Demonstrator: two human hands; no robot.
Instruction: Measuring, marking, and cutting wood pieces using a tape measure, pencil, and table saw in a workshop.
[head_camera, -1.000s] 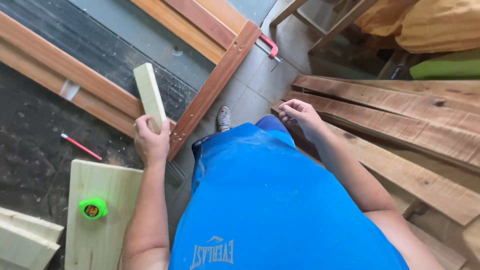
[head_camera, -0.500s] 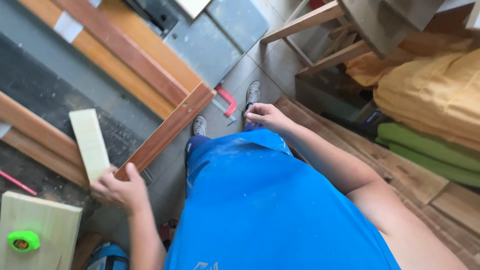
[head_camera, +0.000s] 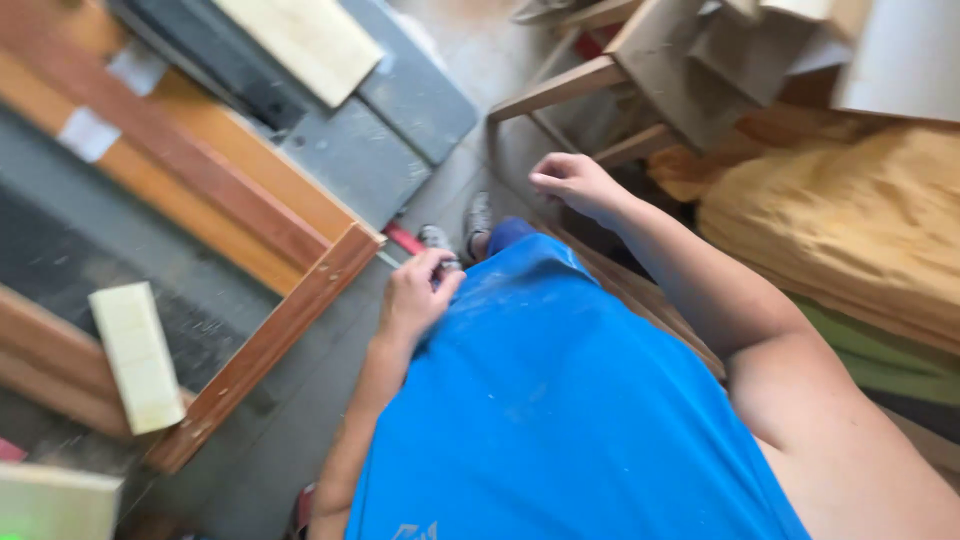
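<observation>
My left hand is curled against the front of my blue shirt, with nothing visible in its fingers. A short pale wood block lies by itself on the reddish-brown wooden frame to the left, well apart from that hand. My right hand hangs in the air ahead of me with its fingers loosely curled and empty, near a leg of the wooden chair. My shoes show just beyond the shirt's edge.
A grey machine table carries a pale board at the top. A red clamp handle pokes out by the frame's corner. Yellow cloth and a green cushion fill the right side. Another pale board's corner sits bottom left.
My left hand has let go of the pale block, which now rests on the frame, and has come back to my shirt. My view has swung right and forward.
</observation>
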